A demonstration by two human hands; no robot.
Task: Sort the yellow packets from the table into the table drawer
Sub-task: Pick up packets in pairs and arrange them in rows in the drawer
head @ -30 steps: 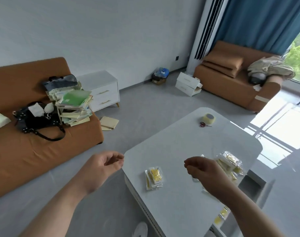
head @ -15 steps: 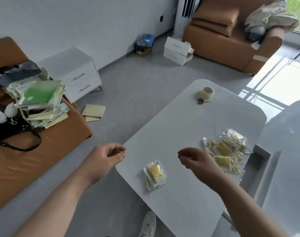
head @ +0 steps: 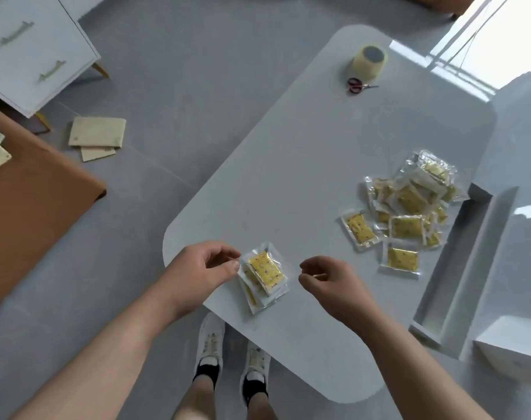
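the counter [head: 303,183] carries a packet heap [head: 409,207] beside the open drawer [head: 458,262] (far right). a small stack [head: 262,275] lies between the hands: left hand [head: 203,268] curled, fingertips touching it; right hand [head: 328,280] loosely curled, empty.

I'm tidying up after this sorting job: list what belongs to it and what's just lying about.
Job: small stack of yellow packets; big heap of yellow packets; open table drawer; left hand; right hand.

Lying about: tape roll; scissors; envelopes on floor.
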